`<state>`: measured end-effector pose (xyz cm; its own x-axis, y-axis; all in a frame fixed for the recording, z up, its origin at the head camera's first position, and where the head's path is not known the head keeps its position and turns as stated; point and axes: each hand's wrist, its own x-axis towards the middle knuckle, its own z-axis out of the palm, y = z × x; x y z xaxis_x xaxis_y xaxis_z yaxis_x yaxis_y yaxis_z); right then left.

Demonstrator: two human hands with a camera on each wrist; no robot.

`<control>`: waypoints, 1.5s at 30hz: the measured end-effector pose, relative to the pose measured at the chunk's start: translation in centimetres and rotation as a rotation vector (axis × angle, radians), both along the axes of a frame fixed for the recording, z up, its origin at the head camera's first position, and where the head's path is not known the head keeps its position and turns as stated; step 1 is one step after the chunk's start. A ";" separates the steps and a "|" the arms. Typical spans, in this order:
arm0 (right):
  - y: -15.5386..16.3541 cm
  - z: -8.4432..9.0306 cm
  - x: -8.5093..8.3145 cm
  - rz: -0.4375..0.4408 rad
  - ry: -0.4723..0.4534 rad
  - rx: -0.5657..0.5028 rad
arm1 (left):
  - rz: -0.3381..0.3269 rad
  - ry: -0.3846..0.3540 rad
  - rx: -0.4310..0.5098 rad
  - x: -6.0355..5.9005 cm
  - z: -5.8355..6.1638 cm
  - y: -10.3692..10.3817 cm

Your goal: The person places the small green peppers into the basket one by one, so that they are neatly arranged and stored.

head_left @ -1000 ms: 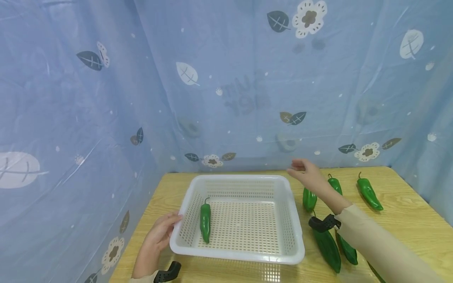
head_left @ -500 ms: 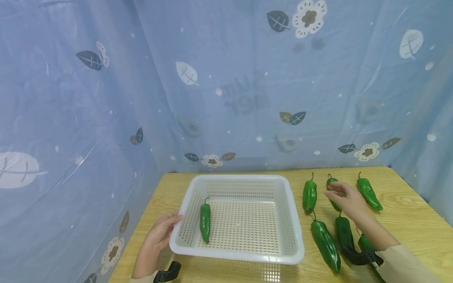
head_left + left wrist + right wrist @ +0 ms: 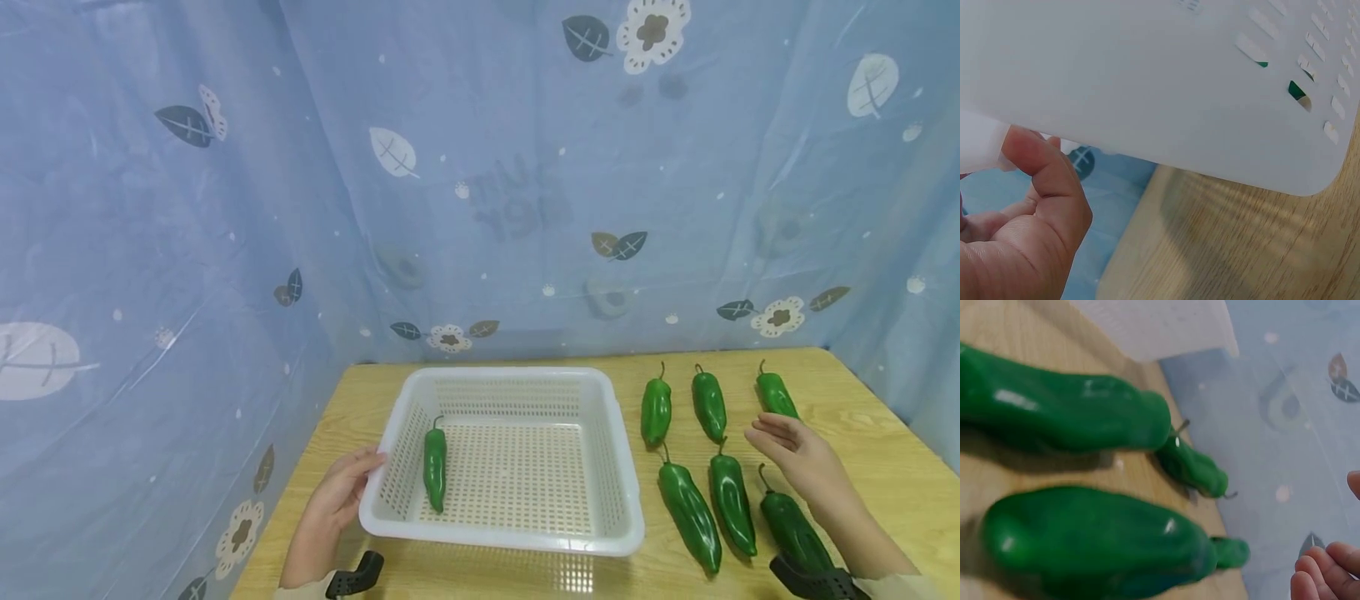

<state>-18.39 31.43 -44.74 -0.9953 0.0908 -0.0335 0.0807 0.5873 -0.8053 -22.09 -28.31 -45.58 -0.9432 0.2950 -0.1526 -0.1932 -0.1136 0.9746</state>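
The left grip [image 3: 339, 492] was clamped on the side rim of a white basket [image 3: 502, 542], its fingers curled at the edge. Just inside the basket from that grip lay one green pepper [image 3: 435, 469], stem pointing away from the person; in the left wrist view, bits of green showed through the slots of the wall beside the grip.

The right grip [image 3: 802, 462] hung over the bench [image 3: 885, 467], thumb and loosely bent fingers apart. Six more peppers lay about it. Just beyond its fingers was the far right pepper [image 3: 776, 393], its lower end hidden behind them. On the person's side of the grip lay the near right pepper [image 3: 791, 525], partly covered by a black band [image 3: 810, 579] at that wrist.

Four others lay between the right grip and the basket, in the way on that side: the far middle pepper [image 3: 709, 406] and far left pepper [image 3: 656, 412] a little beyond the grip, the near middle pepper [image 3: 732, 504] and near left pepper [image 3: 690, 517] nearer the person. Past both grips, a blue patterned curtain [image 3: 465, 242] hung along the bench's back edge.
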 end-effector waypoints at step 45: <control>2.5 -5.6 3.8 0.060 -0.200 0.115 | 0.030 0.004 -0.023 -0.1 -0.3 0.0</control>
